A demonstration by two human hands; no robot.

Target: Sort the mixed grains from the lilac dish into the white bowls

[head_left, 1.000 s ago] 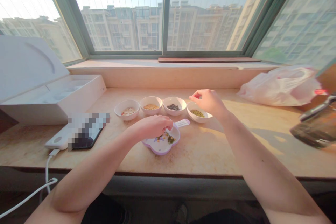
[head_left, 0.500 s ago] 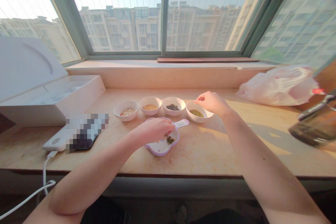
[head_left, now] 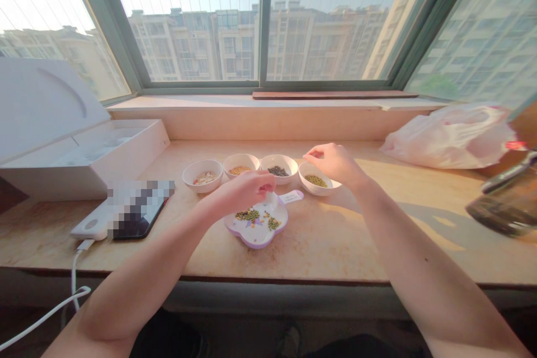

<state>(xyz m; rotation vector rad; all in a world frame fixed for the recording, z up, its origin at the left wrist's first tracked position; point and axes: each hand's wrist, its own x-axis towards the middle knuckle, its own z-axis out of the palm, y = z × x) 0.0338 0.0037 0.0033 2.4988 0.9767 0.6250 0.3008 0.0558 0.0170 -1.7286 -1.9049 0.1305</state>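
A purple-rimmed dish (head_left: 260,231) with mixed beans sits on the stone sill, a white tag (head_left: 291,197) at its far edge. My left hand (head_left: 245,188) hovers over the dish's far side, fingers pinched together; what they hold is too small to see. Behind it stand four small white bowls in a row: pale pieces (head_left: 203,174), yellow grains (head_left: 240,165), black beans (head_left: 278,166), green beans (head_left: 318,178). My right hand (head_left: 331,160) is above the green-bean bowl, fingertips pinched, contents not visible.
An open white box (head_left: 88,158) stands at the left. A phone on a power bank (head_left: 126,218) with a white cable (head_left: 50,307) lies near the front left. A plastic bag (head_left: 448,137) and a dark glass jar (head_left: 503,201) are at the right.
My left hand has lifted off the dish and drawn back toward the bowls, uncovering a heap of green beans in it. My right hand has stayed over the green-bean bowl, shifting slightly.
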